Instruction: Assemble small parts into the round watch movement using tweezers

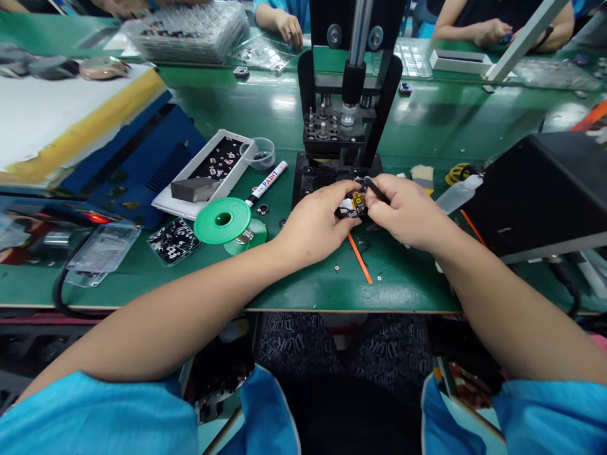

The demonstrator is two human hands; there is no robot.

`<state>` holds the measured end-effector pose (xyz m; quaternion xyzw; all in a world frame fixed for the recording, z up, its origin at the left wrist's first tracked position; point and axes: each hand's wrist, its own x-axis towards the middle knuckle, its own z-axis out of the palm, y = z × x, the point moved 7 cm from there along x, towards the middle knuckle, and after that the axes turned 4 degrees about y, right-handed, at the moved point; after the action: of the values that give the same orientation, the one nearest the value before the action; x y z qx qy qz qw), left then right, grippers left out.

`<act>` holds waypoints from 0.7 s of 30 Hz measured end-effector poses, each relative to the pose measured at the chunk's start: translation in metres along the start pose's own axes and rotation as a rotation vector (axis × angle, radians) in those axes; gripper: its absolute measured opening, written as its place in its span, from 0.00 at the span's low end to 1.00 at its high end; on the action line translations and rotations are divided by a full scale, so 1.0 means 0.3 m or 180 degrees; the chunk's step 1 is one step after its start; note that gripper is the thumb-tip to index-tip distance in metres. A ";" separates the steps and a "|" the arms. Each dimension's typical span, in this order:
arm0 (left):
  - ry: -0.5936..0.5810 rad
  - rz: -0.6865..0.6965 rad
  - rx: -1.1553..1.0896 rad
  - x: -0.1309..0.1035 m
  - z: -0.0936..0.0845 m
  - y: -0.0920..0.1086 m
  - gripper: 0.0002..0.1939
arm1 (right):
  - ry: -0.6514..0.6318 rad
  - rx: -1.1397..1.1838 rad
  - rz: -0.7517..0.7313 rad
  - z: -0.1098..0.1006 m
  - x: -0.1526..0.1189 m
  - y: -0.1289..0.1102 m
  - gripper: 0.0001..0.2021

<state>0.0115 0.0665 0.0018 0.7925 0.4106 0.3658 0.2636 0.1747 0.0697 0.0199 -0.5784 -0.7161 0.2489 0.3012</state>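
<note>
Blue box: at our far left we see a blue metal box with a white-covered top (156, 158), yellow tape along its cover's edge.
Clear cases: in front of it, a flat clear plastic case (107, 246); just right, a small clear tray of black and silver bits (159, 240).
White tray: farther back, a white rectangular tray with a dark lining (199, 160) bears small pieces; a grey rectangular block (194, 189) lies across its near end.
Spool: a green plastic spool (203, 221) tips over beside the tray.
Cup and marker: behind, a clear round plastic cup (266, 155); nearer us, a white paint marker with a black cap (268, 183), slanted on the green tabletop (303, 287).
Left hand: our left hand (315, 221) pinches a small round electronic assembly with yellow and white parts (353, 205) between thumb and fingers.
Assembly: held just in front of the black metal press (334, 129), between our hands.
Orange stick: a thin orange strip (360, 259) lies below the assembly.
Right hand: our right hand (408, 212) pinches a slim dark tool (377, 189), its tip at the assembly.
Bottle: a translucent white squeeze bottle (458, 194) leans against a large black box (545, 189).
</note>
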 end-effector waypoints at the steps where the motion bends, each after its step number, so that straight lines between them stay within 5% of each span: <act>1: 0.0019 0.0001 -0.0013 0.001 -0.001 -0.002 0.25 | -0.0007 0.0037 0.0026 -0.001 0.000 0.001 0.10; 13: 0.0126 0.0155 -0.0130 0.000 -0.020 -0.003 0.25 | 0.0344 0.0223 0.0109 -0.040 0.008 0.018 0.05; 21: 0.0330 0.0562 0.0379 0.013 -0.052 -0.011 0.33 | -0.0555 -0.0961 -0.0229 0.001 0.008 0.015 0.04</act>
<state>-0.0010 0.0733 0.0102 0.8199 0.3734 0.4030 0.1613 0.1771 0.0729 0.0170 -0.5673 -0.7890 0.1768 0.1563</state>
